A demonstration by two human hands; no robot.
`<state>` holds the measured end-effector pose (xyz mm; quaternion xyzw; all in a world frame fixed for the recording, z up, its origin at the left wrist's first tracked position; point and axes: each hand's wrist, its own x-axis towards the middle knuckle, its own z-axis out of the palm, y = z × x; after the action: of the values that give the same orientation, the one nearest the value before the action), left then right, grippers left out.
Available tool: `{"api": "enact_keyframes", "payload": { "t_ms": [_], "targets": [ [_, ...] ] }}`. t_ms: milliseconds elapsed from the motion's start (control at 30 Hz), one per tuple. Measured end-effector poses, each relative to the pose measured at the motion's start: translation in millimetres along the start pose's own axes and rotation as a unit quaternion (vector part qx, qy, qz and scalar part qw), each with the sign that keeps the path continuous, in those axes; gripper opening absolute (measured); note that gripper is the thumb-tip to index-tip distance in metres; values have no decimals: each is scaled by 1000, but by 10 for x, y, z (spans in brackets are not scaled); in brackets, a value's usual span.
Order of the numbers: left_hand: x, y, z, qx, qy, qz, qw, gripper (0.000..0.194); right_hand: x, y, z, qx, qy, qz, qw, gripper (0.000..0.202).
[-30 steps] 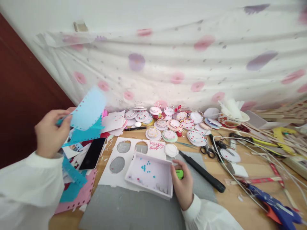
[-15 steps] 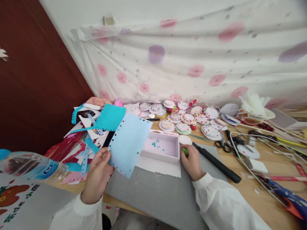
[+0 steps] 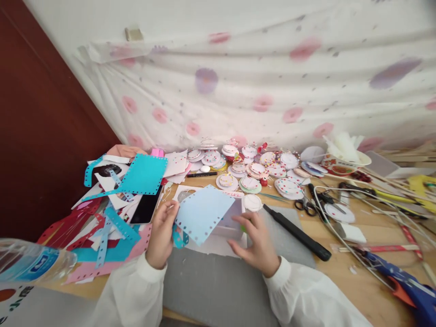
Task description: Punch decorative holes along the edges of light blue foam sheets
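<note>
We see the table [image 3: 361, 290] and, on it, the grey mat [image 3: 218, 281], with a white card [image 3: 204, 249] lying partly over the mat. On the card stands the box [image 3: 227, 232], its left part hidden from our view. What hides it is the pale blue sheet [image 3: 204, 214]: half a second ago it was left of the box, and now it is in front of the box, so we take it that the work has come in between the two hands. Our left hand [image 3: 161, 238] pinches the sheet's left edge. Our right hand [image 3: 259, 245], which was closed in beside the box, now spreads its fingers at the box's right end, thumb and forefinger well apart. Below the sheet's left corner shows a teal scrap [image 3: 180, 237]; we cannot tell whether it is held too. Smallest is the green thing [image 3: 243, 227], mostly covered by the right fingers.
</note>
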<state>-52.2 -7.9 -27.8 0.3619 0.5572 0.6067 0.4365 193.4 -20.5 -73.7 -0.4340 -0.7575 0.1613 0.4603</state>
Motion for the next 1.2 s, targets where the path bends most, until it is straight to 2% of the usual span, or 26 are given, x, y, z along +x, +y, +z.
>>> {"api": "enact_keyframes", "payload": {
  "t_ms": [67,133,200,233,333,433,467,500,567,600,667,733,767,833,933,1000,1033,1100,1200],
  "targets": [
    [18,19,164,26,-17,19,999,30,5,-41,-8,-13,-32,-26,999,44],
    [-16,36,319,44,-36,37,998,26,-1,-70,-9,36,-29,-14,999,43],
    [-95,36,441,80,-73,66,992,20,-22,-88,-3,152,-5,41,988,49],
    [-140,32,482,102,-97,82,987,17,-36,-91,2,221,14,92,971,49],
    [-202,59,487,144,-164,114,969,13,-77,-79,6,363,57,246,897,33],
    [-23,291,306,177,-186,159,953,17,-87,-52,-35,403,82,293,863,20],
    [94,436,216,240,-146,227,933,19,-82,-45,-57,416,92,299,854,20],
    [232,612,120,298,-61,311,900,22,-75,-39,-80,428,103,305,844,20],
    [547,1015,-65,315,38,382,868,26,-60,-33,-125,448,116,315,829,19],
    [714,1215,-145,346,116,442,820,30,-54,-31,-142,460,116,322,820,19],
    [1058,1535,-263,416,180,478,752,34,-48,-23,-166,487,102,341,798,18],
    [1392,1676,-323,499,164,464,713,42,-48,-8,-175,511,78,361,776,16],
    [1543,1670,-332,535,130,437,711,49,-49,4,-175,519,67,369,768,14],
    [1782,1527,-316,556,76,402,723,53,-50,37,-171,524,52,376,762,12],
    [1914,1124,-211,560,-18,363,745,52,-49,107,-161,528,35,382,758,11],
    [1839,828,-102,547,-66,338,763,47,-55,157,-160,532,22,383,754,10],
    [1759,688,-43,539,-111,320,771,43,-60,179,-163,535,13,384,753,10],
    [1547,445,72,515,-236,276,777,38,-73,213,-180,542,-10,380,749,10],
    [1203,204,196,466,-411,210,755,34,-56,236,-247,552,-72,367,745,10]
  ]
}}
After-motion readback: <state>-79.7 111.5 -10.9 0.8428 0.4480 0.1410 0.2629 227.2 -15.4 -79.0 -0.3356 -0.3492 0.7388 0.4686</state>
